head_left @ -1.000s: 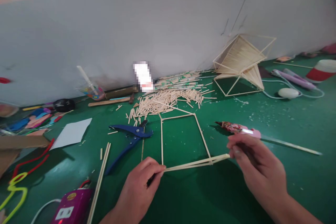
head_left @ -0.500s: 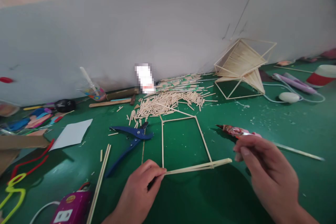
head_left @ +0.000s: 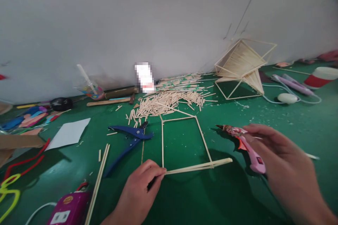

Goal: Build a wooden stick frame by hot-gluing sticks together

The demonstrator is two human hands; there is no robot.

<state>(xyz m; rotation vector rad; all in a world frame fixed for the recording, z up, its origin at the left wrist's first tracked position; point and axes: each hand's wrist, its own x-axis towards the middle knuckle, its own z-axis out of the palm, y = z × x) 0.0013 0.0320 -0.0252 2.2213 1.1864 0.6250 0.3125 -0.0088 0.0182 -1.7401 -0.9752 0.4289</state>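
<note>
Matt, pale wood in the stick frame (head_left: 162, 144); left of it, smooth blue pliers (head_left: 138, 132) and matt paper (head_left: 68, 134); right of it, glossy plastic glue gun (head_left: 252, 153), crusted near its tip; under it, smooth, faintly shiny tabletop (head_left: 182, 146).

Left fingers (head_left: 157, 171) pinched together, right fingers (head_left: 260, 129) bent

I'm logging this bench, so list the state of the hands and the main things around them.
Left hand: grip pinched at one end of a long pale wooden stick.
Stick: right end jutting past the frame.
Square pale wooden-stick frame: joined at both far corners.
Right hand: fingers at the pink plastic glue gun; firmness unclear.
Glue gun: nozzle pointing left.
Blue long-handled pliers: lying, handles spread.
White rectangular paper sheet: lying flat.
</note>
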